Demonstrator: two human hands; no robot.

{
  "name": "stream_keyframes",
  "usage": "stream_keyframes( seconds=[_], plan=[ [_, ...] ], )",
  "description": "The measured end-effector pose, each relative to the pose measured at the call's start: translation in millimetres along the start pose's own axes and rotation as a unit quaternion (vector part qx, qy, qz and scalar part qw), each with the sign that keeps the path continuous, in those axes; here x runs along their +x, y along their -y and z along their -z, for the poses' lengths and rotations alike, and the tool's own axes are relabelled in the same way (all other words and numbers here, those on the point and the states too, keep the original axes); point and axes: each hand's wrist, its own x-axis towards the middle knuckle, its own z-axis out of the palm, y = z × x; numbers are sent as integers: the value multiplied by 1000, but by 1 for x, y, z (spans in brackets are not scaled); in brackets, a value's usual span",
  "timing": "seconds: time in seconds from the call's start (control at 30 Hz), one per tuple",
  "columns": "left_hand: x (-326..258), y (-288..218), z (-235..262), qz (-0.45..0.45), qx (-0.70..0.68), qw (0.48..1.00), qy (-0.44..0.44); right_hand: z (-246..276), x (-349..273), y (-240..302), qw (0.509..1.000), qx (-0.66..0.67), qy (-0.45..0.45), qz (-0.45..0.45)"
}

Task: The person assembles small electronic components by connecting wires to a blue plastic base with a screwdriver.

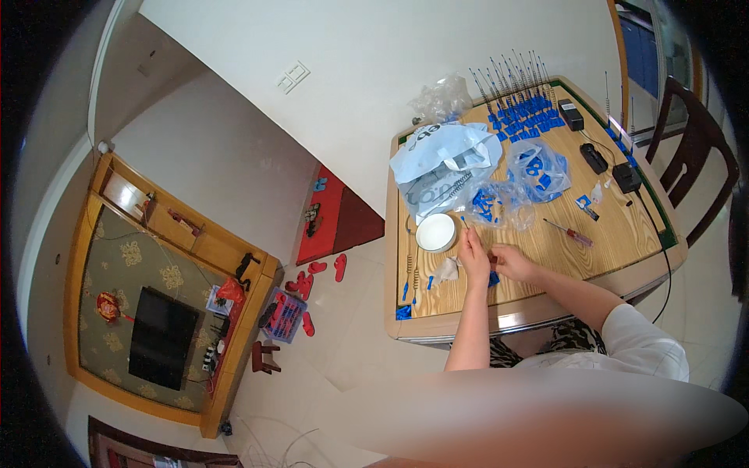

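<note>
My left hand (471,256) is closed around a thin spring piece with a blue tip (463,219) that sticks up past the fingers. Close beside it, my right hand (511,264) has its fingers bent together at the lower end of the left hand; what they pinch is too small to make out. A blue plastic piece (493,278) shows just under the hands. To the left stands a white bowl (436,233), and a small white clump (446,270) lies below it. Two springs with blue ends (416,282) rest near the table's left edge.
Many upright springs on blue bases (527,117) fill the far table edge. Plastic bags (445,168) and a clear bag of blue parts (540,173) lie in the middle. A screwdriver (576,235), black charger (593,158) and power adapter (626,178) with a cable are at right.
</note>
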Motion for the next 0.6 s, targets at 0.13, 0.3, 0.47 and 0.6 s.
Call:
stream_keyframes(
  seconds=[0.13,0.3,0.47,0.6],
  plan=[
    [0,0,-1,-7,16,1000,-4,0,0,-2,1000,-10,-2,12],
    [0,-2,1,2,3,1000,2,-1,1,1,1000,-5,-1,1],
    [0,-6,-2,16,-5,1000,3,1,0,1,1000,-5,6,-11],
    [1,-5,0,-14,24,1000,-4,1,1,3,1000,-7,9,-5]
  ],
)
